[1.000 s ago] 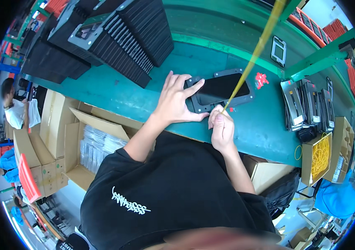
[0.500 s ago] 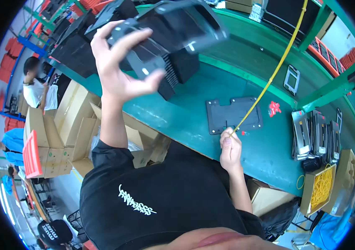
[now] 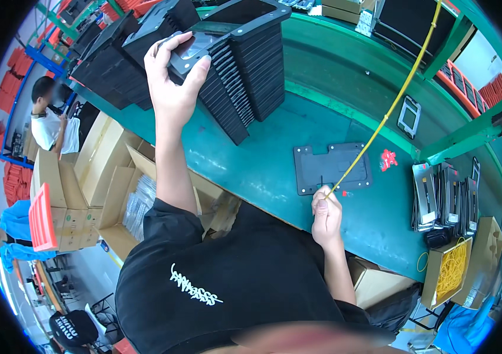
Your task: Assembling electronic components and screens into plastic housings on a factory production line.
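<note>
At the upper left, my left hand (image 3: 171,88) grips the near corner of a black frame-like tray (image 3: 218,36), thumb and fingers apart on its edge. This tray lies at the top of a tall stack of black trays (image 3: 257,76). My right hand (image 3: 326,219) is closed in front of my chest around the lower end of a yellow cord (image 3: 385,118), which runs taut up to the upper right. A thin dark tip shows above that fist; whatever else is inside is hidden. Just beyond it, a flat dark plate (image 3: 336,167) with a notched edge lies on the green table (image 3: 251,171).
More black stacks (image 3: 106,65) stand at the far left. Rightward lie a red piece (image 3: 388,160), a grey frame (image 3: 409,116), stacked thin panels (image 3: 448,197) and a box of yellow cords (image 3: 453,268). Cardboard boxes (image 3: 74,200) and a person (image 3: 50,118) are at the left.
The black tray, held in the air and blurred before, has come down onto the stack with my left hand still on it. My right hand has hardly moved.
</note>
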Motion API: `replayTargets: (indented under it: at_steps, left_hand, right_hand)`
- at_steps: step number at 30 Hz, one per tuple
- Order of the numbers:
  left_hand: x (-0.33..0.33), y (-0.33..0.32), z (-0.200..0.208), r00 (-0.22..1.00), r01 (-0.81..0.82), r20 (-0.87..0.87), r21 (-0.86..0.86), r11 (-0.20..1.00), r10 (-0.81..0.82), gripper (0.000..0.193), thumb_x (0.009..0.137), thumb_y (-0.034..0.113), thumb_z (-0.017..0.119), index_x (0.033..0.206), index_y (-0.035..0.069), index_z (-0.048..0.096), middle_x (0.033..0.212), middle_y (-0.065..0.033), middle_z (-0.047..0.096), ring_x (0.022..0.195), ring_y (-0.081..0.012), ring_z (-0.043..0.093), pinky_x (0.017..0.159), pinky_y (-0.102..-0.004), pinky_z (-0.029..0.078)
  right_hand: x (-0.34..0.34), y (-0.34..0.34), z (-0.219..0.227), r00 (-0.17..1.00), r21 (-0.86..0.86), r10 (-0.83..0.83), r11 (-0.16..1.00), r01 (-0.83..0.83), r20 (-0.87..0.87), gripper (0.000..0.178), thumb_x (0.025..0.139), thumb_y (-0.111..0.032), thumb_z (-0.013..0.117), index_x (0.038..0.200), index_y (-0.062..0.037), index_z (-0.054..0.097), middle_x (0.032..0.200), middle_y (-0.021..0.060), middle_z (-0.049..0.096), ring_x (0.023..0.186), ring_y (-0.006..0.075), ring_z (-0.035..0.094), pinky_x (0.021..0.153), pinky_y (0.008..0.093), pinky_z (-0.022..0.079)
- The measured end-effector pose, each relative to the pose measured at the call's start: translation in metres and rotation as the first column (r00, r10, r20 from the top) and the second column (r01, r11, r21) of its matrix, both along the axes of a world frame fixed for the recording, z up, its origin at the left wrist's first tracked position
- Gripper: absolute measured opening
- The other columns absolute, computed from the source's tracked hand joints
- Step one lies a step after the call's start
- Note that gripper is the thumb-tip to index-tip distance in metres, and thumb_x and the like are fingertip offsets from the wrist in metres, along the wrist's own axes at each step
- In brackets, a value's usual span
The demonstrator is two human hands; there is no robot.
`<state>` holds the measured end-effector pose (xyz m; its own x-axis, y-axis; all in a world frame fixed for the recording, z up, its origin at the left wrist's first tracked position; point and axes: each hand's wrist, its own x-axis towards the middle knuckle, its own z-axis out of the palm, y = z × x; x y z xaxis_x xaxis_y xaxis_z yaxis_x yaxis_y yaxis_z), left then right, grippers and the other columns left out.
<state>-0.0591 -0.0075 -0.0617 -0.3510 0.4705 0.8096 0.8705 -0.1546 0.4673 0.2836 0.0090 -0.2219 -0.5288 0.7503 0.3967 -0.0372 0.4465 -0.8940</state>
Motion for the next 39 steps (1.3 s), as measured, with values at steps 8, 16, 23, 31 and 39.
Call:
replayTargets:
  at_steps: [8,16,23,31,39]
  left_hand:
    - [0.001,-0.001,-0.011,0.992,-0.076,0.109,0.133,0.988,0.062,0.052,0.075,0.026,0.085,0.121,0.008,0.069,0.129,-0.0151,0.047,0.12,-0.0272,0.053,0.103,-0.0398,0.045]
    - [0.024,0.002,-0.018,0.988,-0.118,0.107,0.074,0.99,0.11,0.07,0.078,0.021,0.083,0.14,0.006,0.054,0.137,-0.0147,0.046,0.123,-0.0274,0.051,0.105,-0.0395,0.043]
    - [0.12,-0.037,-0.127,0.996,-0.036,0.087,0.015,0.999,0.035,0.086,0.079,0.016,0.08,0.152,0.002,0.038,0.153,-0.0212,0.035,0.144,-0.0409,0.035,0.121,-0.0527,0.027]
    - [0.135,-0.02,-0.134,0.91,0.409,0.195,-0.576,0.708,-0.367,0.106,0.06,0.032,0.094,0.152,0.015,0.044,0.152,-0.0221,0.037,0.147,-0.0479,0.029,0.122,-0.0587,0.023]
    - [0.13,-0.007,-0.137,0.884,0.398,0.097,-0.667,0.63,-0.456,0.114,0.057,0.034,0.094,0.156,0.016,0.039,0.145,-0.0165,0.047,0.145,-0.0427,0.036,0.124,-0.0576,0.021]
  right_hand:
    - [-0.002,0.0,-0.006,1.0,0.007,0.017,1.0,-0.016,-0.004,0.053,0.112,-0.031,0.035,0.068,-0.0023,0.042,0.07,0.008,0.041,0.065,0.0185,0.043,0.059,0.0323,0.033]
    - [0.009,0.0,-0.008,0.997,-0.04,0.002,0.999,-0.006,-0.081,0.05,0.111,-0.029,0.04,0.069,-0.0021,0.043,0.071,0.0084,0.044,0.062,0.0183,0.043,0.057,0.0317,0.034]
    - [0.036,0.06,0.069,0.97,-0.074,-0.107,0.993,0.093,-0.219,0.043,0.112,-0.031,0.037,0.077,-0.0058,0.042,0.075,0.0052,0.043,0.057,0.0138,0.047,0.054,0.027,0.037]
    - [0.063,0.139,0.111,0.885,-0.028,-0.445,0.891,0.453,0.136,0.026,0.102,-0.026,0.061,0.106,-0.0003,0.06,0.085,0.0078,0.065,0.067,0.0134,0.062,0.062,0.0268,0.049]
    - [0.06,0.247,0.033,0.693,0.296,-0.55,0.835,0.464,0.465,0.049,0.093,-0.025,0.069,0.133,0.0023,0.058,0.104,0.0187,0.076,0.087,0.0226,0.073,0.08,0.0349,0.057]
